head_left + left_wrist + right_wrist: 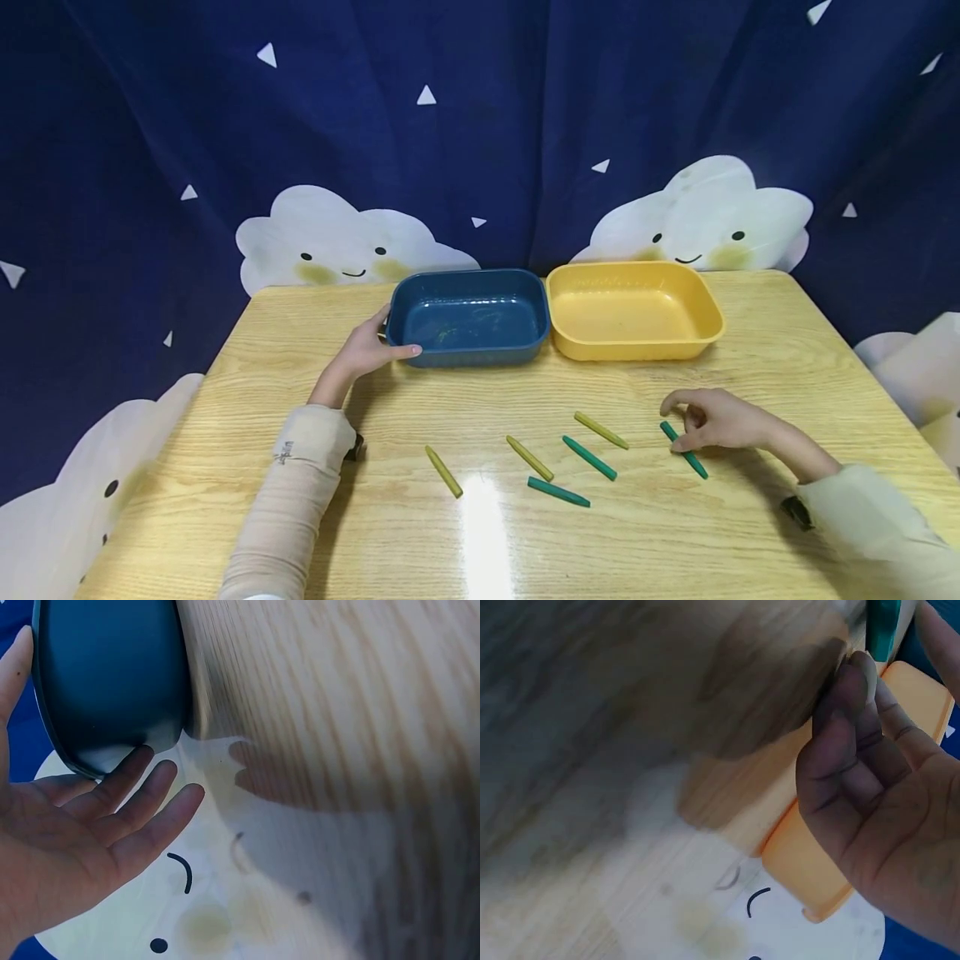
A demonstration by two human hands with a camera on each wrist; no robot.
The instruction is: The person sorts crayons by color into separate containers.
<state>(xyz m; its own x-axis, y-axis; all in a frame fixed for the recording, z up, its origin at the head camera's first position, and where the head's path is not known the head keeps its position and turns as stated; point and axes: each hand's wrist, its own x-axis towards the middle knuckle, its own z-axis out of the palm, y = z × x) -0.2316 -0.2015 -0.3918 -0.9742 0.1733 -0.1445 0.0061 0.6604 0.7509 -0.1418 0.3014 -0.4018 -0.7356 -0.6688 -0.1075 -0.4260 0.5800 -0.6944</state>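
Nearest, the left sleeve is seen; beyond, the blue bin is touched by the left hand, fingers spread. By the bent fingers of the right hand, a green crayon is seen; whether it is pinched cannot be told.

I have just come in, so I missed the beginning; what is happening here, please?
A person's left hand rests against the blue tray, which stands beside the yellow tray. Their right hand is at one green crayon; whether it grips it is unclear. Two more green crayons and three yellow crayons lie on the wooden table.
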